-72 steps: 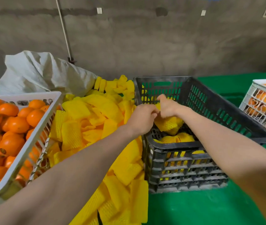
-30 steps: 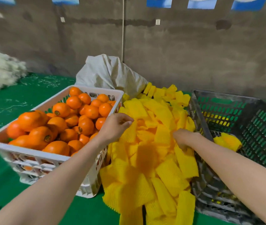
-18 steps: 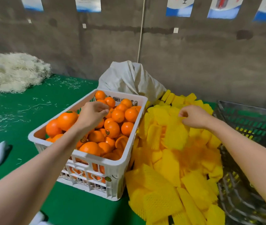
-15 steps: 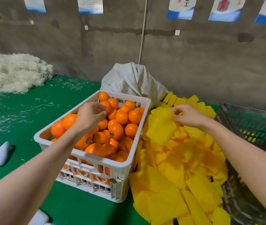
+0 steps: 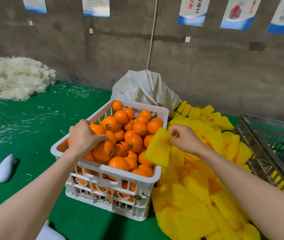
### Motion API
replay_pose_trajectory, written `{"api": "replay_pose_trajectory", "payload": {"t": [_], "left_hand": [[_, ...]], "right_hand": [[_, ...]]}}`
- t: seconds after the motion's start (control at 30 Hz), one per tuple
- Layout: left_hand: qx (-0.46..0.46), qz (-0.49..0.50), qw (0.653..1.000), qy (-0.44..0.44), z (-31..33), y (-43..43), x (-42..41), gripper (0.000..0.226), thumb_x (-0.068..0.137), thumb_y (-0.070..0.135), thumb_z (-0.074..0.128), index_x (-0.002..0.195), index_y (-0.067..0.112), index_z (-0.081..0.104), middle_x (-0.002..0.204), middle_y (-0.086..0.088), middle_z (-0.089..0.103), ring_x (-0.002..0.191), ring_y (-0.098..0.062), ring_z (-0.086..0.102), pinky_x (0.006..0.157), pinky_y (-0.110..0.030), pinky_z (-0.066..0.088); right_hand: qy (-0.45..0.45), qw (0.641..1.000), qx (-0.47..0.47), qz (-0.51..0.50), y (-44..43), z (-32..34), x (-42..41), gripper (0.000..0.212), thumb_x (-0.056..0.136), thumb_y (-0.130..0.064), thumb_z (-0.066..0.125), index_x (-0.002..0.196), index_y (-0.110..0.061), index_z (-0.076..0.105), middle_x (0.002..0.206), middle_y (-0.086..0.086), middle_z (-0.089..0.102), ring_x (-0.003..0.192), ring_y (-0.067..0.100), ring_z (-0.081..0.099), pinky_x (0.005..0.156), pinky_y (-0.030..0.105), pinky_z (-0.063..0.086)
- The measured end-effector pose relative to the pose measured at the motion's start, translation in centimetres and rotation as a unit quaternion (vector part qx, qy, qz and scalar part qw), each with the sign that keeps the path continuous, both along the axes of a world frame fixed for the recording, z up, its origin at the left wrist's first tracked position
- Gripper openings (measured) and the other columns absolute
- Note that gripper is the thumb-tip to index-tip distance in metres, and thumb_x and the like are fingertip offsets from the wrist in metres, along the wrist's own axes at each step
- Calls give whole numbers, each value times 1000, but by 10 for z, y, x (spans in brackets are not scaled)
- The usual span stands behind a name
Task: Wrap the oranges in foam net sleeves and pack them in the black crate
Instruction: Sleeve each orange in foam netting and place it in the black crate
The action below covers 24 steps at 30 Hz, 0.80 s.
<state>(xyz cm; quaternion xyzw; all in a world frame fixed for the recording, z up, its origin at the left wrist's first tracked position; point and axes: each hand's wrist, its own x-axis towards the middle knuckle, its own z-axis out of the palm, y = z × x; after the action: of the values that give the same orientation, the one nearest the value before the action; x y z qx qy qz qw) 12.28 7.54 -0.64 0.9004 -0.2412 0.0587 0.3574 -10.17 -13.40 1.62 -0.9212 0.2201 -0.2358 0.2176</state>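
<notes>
Reaching into the white crate (image 5: 138,181) from the near side, the left hand (image 5: 84,136) lies palm down over the heap of oranges (image 5: 134,135), its fingers curled around one orange (image 5: 97,129) at the left of the pile, the thumb pressed along the fruit's near side. The right hand (image 5: 185,140) hovers just right of the crate's right rim, thumb and forefinger pinching the top edge of a single yellow foam net sleeve (image 5: 158,149), which hangs flat over the crate's near right corner; the other fingers are curled in. Below and to the right of that hand spreads the loose pile of foam net sleeves (image 5: 205,191), touching the white crate's right wall. The black crate (image 5: 276,153) sits at the far right, partly cut by the frame edge, against the sleeve pile. Behind the white crate leans a pale tied sack (image 5: 144,89). Everything rests on a green surface (image 5: 33,135), with a heap of whitish shreds (image 5: 11,77) at the far left
</notes>
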Motion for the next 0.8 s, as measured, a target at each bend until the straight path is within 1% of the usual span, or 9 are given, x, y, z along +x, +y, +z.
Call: {"api": "replay_pose_trajectory", "payload": {"t": [0.1,0.17,0.27,0.37,0.43,0.53,0.6,0.7,0.8], "left_hand": [[-90,-78,993,22,-1,-2,0,74,61,25,89,124,11,51,118,-14,56,112,-32,45,88,-42,43],[-170,-148,973,49,1,-8,-6,70,60,16,89,119,21,52,117,-4,57,107,-23,52,81,-34,48],[-233,-266,931,92,11,-22,-25,69,60,15,89,117,34,54,117,15,55,100,-2,57,72,-16,46],[-267,-365,876,166,24,-38,-52,73,57,25,86,122,37,55,121,22,55,106,7,57,73,-13,51],[-281,-400,839,237,29,-48,-72,74,56,26,83,123,41,55,124,15,56,108,-2,59,77,-21,54],[-308,-445,770,338,32,-63,-102,73,60,12,77,125,38,56,127,-2,58,107,-18,64,81,-29,54],[-332,-465,717,400,33,-73,-125,71,62,1,71,123,36,58,125,-7,59,103,-21,65,79,-31,56],[-344,-468,644,498,33,-87,-158,68,73,-15,53,120,33,60,124,-11,58,95,-28,64,66,-38,58],[-363,-457,582,566,32,-97,-182,54,69,4,54,118,28,60,120,-12,60,90,-27,63,59,-35,56]], "right_hand": [[11,996,85,8,1,2,-6,21,77,4,58,75,-17,55,72,-4,53,67,9,48,59,20,38],[2,986,164,41,6,6,-14,17,84,-4,62,82,-20,57,76,-10,56,66,-4,53,59,15,43],[-34,987,138,68,14,13,-24,17,91,-12,58,80,-24,55,76,-12,53,64,-12,49,61,6,37],[-68,987,126,70,20,25,-35,25,92,-7,55,75,-25,53,73,-13,49,64,-10,45,62,7,35],[-107,978,168,69,23,33,-44,20,92,-3,52,79,-18,55,72,-10,46,62,-8,42,62,11,34],[-143,957,244,72,27,42,-60,17,92,1,48,88,-13,56,70,-11,47,61,-4,43,60,15,36],[-137,946,279,92,28,48,-71,25,93,4,43,87,-17,54,65,-15,52,57,-5,46,56,13,37],[-122,932,320,116,27,50,-89,27,93,9,35,88,-13,51,77,-1,53,60,-7,55,60,10,43],[-127,905,385,129,26,45,-107,24,93,9,33,89,-6,51,72,-2,61,60,1,59,58,17,47]]}}
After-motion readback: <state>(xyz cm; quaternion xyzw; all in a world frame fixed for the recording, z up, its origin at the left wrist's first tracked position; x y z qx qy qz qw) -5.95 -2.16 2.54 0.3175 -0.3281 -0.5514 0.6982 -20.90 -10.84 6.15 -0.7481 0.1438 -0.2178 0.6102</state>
